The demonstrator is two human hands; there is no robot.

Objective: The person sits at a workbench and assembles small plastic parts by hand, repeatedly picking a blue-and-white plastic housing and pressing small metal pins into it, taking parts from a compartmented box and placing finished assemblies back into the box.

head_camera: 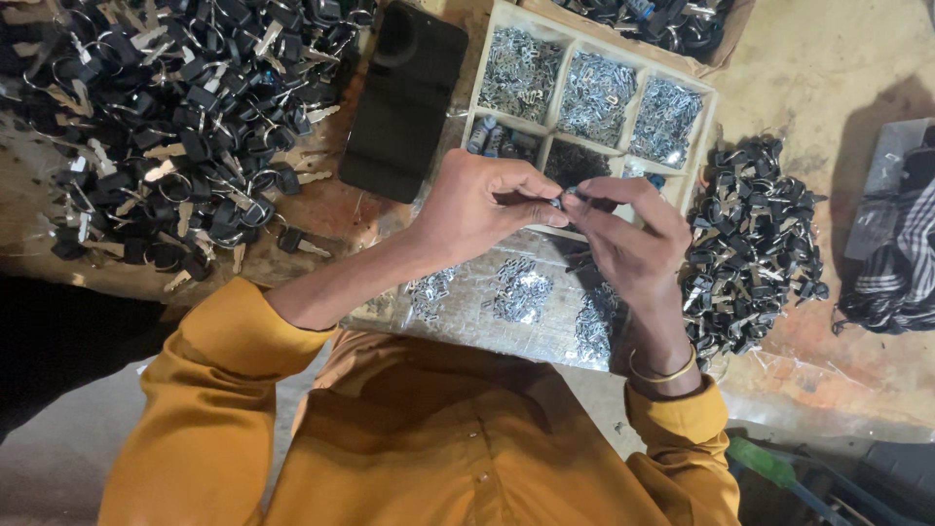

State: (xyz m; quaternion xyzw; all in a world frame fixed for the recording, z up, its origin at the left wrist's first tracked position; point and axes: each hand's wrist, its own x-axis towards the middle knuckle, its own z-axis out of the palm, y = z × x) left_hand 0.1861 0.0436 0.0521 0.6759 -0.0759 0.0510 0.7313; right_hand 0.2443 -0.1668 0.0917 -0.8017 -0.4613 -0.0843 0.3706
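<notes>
My left hand [477, 207] and my right hand [628, 229] meet above a wooden compartment tray [709, 109], both pinching one small dark metal part [567, 199] between their fingertips. The tray's cells hold several heaps of tiny silver metal pieces [595, 95]. A clear plastic sheet [545, 336] nearer my body carries more small piles of the same pieces. I wear orange sleeves and a gold bangle on the right wrist.
A big heap of black-headed keys [166, 127] covers the table at left, a smaller heap [750, 244] lies at right. A black phone case [404, 97] rests beside the tray. Striped cloth [896, 263] lies at far right.
</notes>
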